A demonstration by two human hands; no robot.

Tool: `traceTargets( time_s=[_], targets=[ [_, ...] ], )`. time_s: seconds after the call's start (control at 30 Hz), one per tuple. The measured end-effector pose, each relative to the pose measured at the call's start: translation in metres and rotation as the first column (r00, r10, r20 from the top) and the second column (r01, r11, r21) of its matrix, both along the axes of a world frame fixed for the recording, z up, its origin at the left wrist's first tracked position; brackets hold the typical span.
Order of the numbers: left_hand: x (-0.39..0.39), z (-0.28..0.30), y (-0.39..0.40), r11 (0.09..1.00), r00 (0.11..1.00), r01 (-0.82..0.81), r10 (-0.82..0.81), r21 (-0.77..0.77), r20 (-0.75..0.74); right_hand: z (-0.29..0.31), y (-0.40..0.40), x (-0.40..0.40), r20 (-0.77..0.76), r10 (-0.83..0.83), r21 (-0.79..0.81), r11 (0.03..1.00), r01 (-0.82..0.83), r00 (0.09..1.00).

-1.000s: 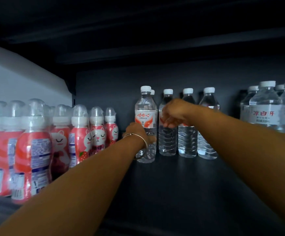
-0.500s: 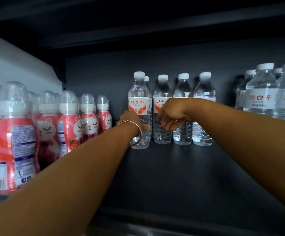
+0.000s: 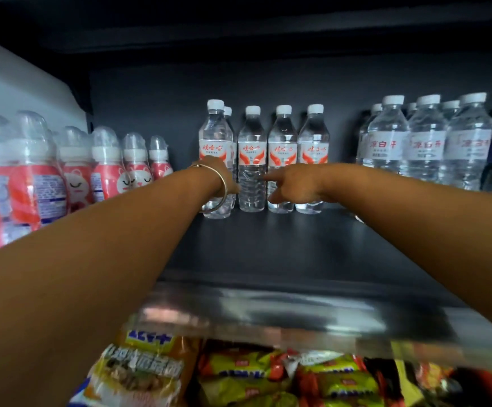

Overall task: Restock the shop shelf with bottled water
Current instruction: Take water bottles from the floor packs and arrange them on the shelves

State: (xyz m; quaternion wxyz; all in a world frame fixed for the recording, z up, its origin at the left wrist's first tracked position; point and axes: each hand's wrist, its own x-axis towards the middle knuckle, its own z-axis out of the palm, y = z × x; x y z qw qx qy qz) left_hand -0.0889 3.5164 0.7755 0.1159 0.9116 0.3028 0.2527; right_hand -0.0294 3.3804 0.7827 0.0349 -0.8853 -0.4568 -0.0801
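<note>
Your left hand (image 3: 224,179), with a bangle (image 3: 220,189) at the wrist, reaches to the leftmost water bottle (image 3: 216,142) at the back of the dark shelf (image 3: 268,245); its grip is hidden, so I cannot tell whether it holds. Your right hand (image 3: 293,183) points an outstretched finger at the second bottle (image 3: 252,160), gripping nothing. Pink drink bottles (image 3: 104,168) stand to the left.

Clear water bottles (image 3: 252,160), white caps, red-white labels, upright in touching row at dark shelf (image 3: 268,245) back.
</note>
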Motion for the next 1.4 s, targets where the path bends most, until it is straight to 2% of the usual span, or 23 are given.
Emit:
traceTargets(
  time_s=[0.17,0.43,0.6,0.7,0.77,0.93,1.13,1.2,1.23,1.33,1.4],
  targets=[
    [-0.031,-0.01,-0.067,0.99,0.993,0.107,-0.111,0.093,0.031,-0.013,-0.048,-0.032,0.097,-0.003,-0.013,1.0,0.005,0.995],
    [-0.085,-0.059,-0.181,0.969,0.961,0.212,-0.23,0.128,0.152,-0.057,-0.169,-0.079,0.153,-0.054,0.189,0.982,0.024,0.987],
    [-0.111,-0.118,-0.254,0.958,0.957,0.266,-0.276,0.11,0.094,-0.122,-0.241,-0.11,0.201,-0.05,0.136,0.99,0.023,0.978],
    [-0.116,-0.172,-0.285,0.954,0.957,0.272,-0.282,0.124,0.074,-0.172,-0.275,-0.119,0.383,0.017,0.203,0.974,-0.102,0.924],
    [-0.117,-0.211,-0.301,0.95,0.95,0.288,-0.299,0.124,0.086,-0.21,-0.291,-0.125,0.418,0.056,0.195,0.969,-0.15,0.906],
    [-0.11,-0.338,-0.323,0.931,0.931,0.364,-0.364,-0.015,0.01,-0.345,-0.315,-0.118,0.192,0.067,0.009,0.997,-0.07,0.979],
    [-0.113,-0.546,-0.33,0.913,0.895,0.361,-0.396,-0.189,-0.203,-0.553,-0.324,-0.12,-0.145,0.066,-0.159,0.983,-0.089,0.987],
    [-0.123,-0.618,-0.332,0.899,0.879,0.367,-0.419,-0.239,-0.226,-0.623,-0.324,-0.125,-0.263,0.06,-0.175,0.979,-0.108,0.963],
    [-0.128,-0.652,-0.333,0.891,0.872,0.368,-0.43,-0.265,-0.236,-0.655,-0.325,-0.127,-0.272,0.042,-0.167,0.982,-0.09,0.961],
    [-0.142,-0.742,-0.339,0.888,0.854,0.314,-0.419,-0.335,-0.31,-0.753,-0.33,-0.141,-0.462,-0.055,-0.25,0.966,-0.07,0.885],
    [-0.15,-0.795,-0.341,0.879,0.834,0.289,-0.425,-0.378,-0.352,-0.815,-0.335,-0.153,-0.579,-0.106,-0.248,0.967,-0.051,0.808]
  ],
)
